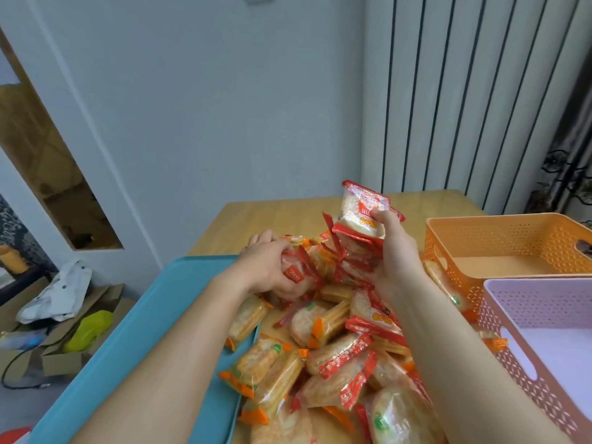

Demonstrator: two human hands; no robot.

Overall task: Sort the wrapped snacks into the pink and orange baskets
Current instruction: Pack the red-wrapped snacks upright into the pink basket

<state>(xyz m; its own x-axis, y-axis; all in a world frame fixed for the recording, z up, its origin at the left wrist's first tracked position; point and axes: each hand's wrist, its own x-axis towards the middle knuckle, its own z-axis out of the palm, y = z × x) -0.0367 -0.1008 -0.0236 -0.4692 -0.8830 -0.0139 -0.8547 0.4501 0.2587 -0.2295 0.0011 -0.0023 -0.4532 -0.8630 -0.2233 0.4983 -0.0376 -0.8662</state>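
We found the wrapped snacks (pixel 339 357) sealed in thin clear plastic film, glossy and crinkled, with red or orange printed ends. The crackers inside looked rough and grainy. The table (pixel 288 213) was pale wood, smooth with a soft sheen. The tray (pixel 128 331) was teal plastic, smooth and matt. The orange basket (pixel 499 238) and the pink basket (pixel 544 306) were moulded plastic, their walls pierced in a lattice, their floors plain and matt. On the floor we saw brown cardboard (pixel 57 363), dull and creased.
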